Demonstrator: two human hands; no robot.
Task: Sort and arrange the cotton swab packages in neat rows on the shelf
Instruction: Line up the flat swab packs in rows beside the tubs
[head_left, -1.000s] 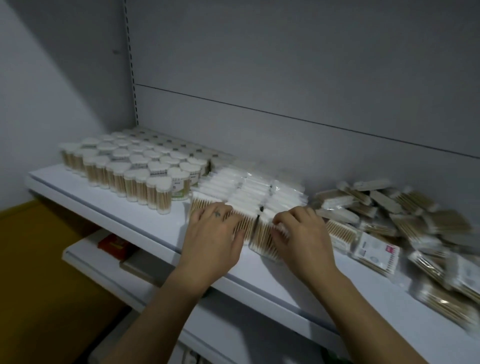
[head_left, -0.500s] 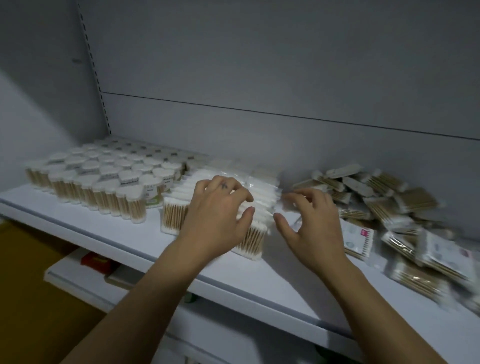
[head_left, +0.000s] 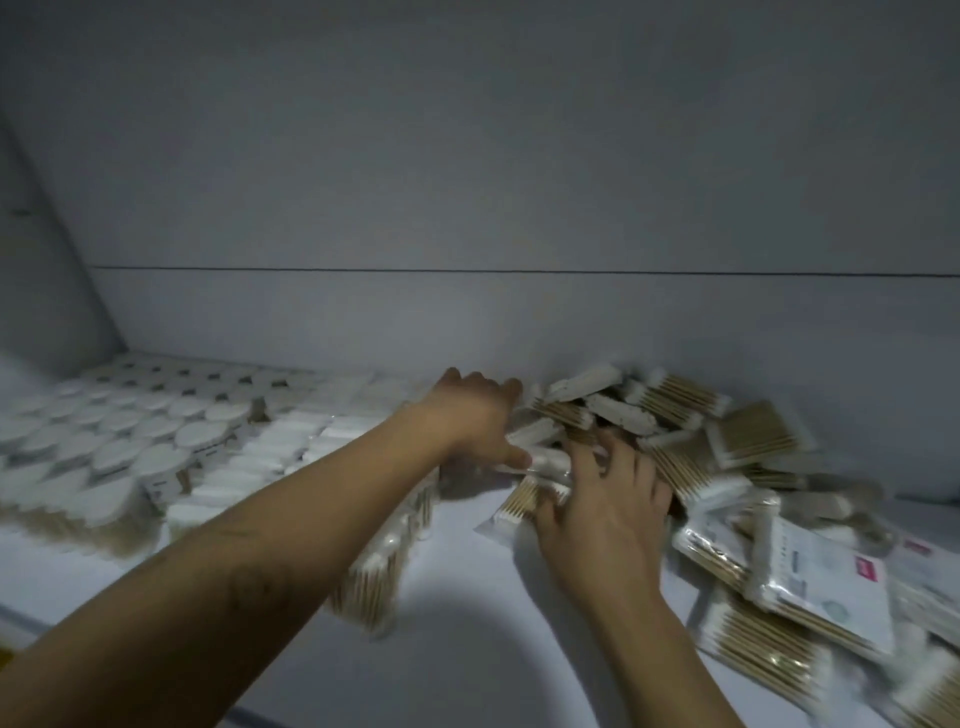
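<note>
left grip (head_left: 475, 415) open over loose pile (head_left: 737, 436) | right grip (head_left: 608, 504) splayed on packet (head_left: 522, 506) | neat rows (head_left: 311, 452), tubs (head_left: 156, 441) leftward

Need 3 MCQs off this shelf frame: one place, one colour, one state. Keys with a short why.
1. Where is the loose pile of swab packs?
A) at the shelf's far left
B) on a lower shelf
C) right of the neat rows

2. What colour are the lids of the round tubs?
A) white
B) red
C) black

3. What is the right hand doing?
A) holding a tub
B) resting, fingers spread, on a flat pack
C) hanging off the shelf

Key:
1 C, the jumbled packs lie right of the upright rows.
2 A, every lid in view is white.
3 B, its fingers lie across the pack at the pile's edge.
</note>
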